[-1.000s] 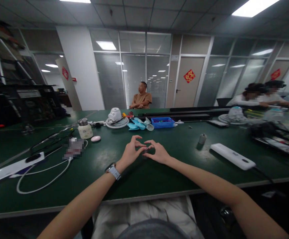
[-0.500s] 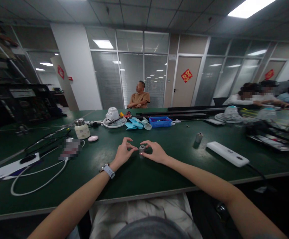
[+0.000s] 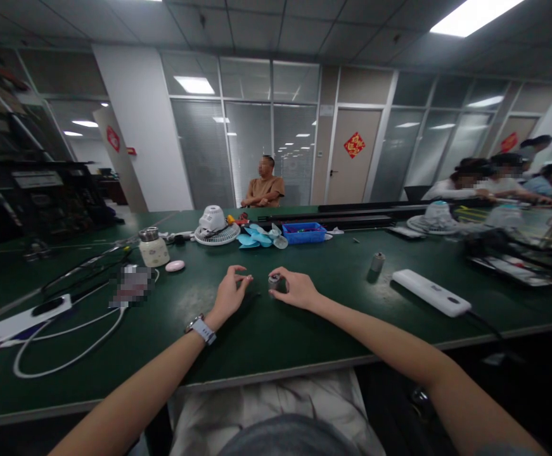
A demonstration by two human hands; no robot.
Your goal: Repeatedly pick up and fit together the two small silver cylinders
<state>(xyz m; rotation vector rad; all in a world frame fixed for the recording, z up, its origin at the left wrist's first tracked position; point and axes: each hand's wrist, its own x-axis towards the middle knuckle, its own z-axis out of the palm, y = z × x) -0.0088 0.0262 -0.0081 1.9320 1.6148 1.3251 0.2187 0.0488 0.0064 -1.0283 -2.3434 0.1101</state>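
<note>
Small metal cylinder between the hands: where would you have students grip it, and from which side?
Pinch the small metal cylinder around its curved wall, coming from the right with the right hand, whose fingertips are nearest. It seems to stand upright on the green table, so its top and round side are the exposed parts.

No wording can be read in this view. Far beyond your right hand [image 3: 297, 289], a red diamond sign [image 3: 354, 145] is hanging on a door [image 3: 349, 171], its gold characters too small to read. Left of your left hand [image 3: 228, 297], a mosaic patch [image 3: 130, 286] is obscuring whatever lies there.
</note>
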